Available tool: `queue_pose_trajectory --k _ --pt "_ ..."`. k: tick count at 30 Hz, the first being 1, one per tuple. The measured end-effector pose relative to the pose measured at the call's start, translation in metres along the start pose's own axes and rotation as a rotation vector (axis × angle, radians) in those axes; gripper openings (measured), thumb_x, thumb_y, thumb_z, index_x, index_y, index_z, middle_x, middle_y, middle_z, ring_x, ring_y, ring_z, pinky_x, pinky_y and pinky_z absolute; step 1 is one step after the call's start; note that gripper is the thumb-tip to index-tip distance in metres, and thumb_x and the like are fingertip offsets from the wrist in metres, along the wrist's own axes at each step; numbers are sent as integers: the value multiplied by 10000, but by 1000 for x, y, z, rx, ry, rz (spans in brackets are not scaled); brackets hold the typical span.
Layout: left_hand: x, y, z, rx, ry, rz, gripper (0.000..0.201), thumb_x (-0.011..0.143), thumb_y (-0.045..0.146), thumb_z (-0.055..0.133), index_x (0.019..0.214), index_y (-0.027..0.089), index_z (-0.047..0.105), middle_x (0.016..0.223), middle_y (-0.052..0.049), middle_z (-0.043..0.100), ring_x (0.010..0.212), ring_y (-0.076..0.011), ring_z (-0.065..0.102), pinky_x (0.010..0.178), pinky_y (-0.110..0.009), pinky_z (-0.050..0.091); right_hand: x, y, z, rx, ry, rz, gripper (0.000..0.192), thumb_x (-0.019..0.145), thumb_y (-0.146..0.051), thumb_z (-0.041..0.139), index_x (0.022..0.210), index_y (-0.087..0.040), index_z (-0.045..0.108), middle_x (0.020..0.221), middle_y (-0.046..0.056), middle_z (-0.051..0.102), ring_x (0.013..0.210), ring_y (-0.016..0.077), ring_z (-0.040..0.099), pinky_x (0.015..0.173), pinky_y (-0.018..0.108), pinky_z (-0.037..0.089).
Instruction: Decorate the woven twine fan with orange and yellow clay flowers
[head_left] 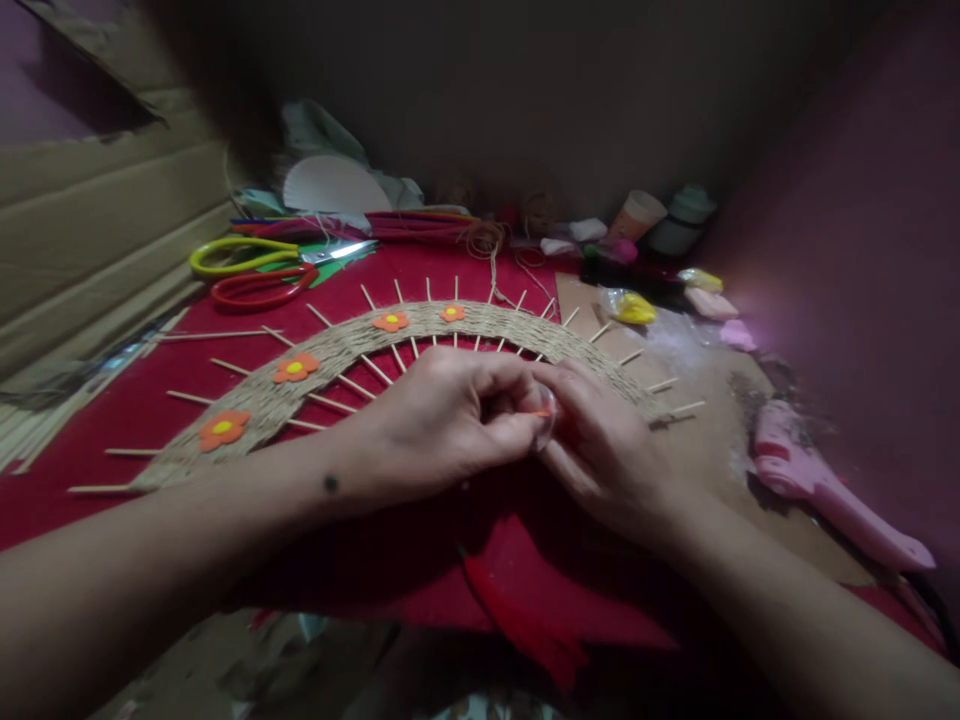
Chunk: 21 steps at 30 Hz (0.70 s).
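Observation:
My left hand and my right hand meet over the middle of the red tabletop. Between their fingertips they pinch a small clear plastic wrapper with a bit of orange in it, mostly hidden by the fingers. Just beyond my hands lies an arched band of woven twine with thin wooden sticks poking out along both edges. Orange flowers with yellow centres sit on its left half and top. Part of the band's right side is behind my right hand.
Scissors with yellow and red handles lie at the back left. A pink glue gun rests on cardboard at the right. Yellow material in clear plastic and a ball of twine are farther back. Red strands hang over the front edge.

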<state>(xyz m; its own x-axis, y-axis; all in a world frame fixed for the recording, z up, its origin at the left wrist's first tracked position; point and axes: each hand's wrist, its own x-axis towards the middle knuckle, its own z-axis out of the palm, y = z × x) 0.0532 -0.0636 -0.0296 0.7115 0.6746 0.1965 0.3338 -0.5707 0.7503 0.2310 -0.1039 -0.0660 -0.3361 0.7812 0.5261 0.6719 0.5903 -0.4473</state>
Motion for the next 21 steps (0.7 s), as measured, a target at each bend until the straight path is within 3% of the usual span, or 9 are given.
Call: queue_pose_trajectory --k 2,5,9,15,21 --pt "1 5 -12 -253 -51 -124 122 827 246 576 723 183 578 531 57 545 417 -49 457 379 -158 334 1 2 -3 -4 17 54 298 792 -89 514 1087 -120 548 930 106 598 836 199 565 731 350 495" --pt "1 4 -25 -520 -50 -202 108 830 273 601 759 192 592 502 60 523 382 -46 443 355 -155 330 2 4 -5 4 47 114 348 778 -81 527 1121 -136 545 931 93 608 835 194 568 750 355 492" --pt "1 -7 -27 -776 -54 -278 86 843 261 598 803 192 629 562 29 564 436 -63 498 379 -158 391 2 5 -4 -2 84 67 358 778 -82 530 1129 -148 549 891 78 606 813 189 570 725 347 497" --pt "4 -11 -24 -927 -49 -347 92 818 217 636 754 153 650 678 -27 683 484 -63 562 423 -143 458 1 7 -4 2 73 96 329 802 -114 530 1128 -157 544 927 84 616 830 188 578 741 357 503" --pt "8 -10 -22 -991 28 -374 86 764 119 647 723 141 575 568 -4 664 367 -55 539 365 -120 416 0 8 -4 -22 100 60 308 797 -113 539 1101 -164 545 858 60 607 758 168 568 686 335 502"
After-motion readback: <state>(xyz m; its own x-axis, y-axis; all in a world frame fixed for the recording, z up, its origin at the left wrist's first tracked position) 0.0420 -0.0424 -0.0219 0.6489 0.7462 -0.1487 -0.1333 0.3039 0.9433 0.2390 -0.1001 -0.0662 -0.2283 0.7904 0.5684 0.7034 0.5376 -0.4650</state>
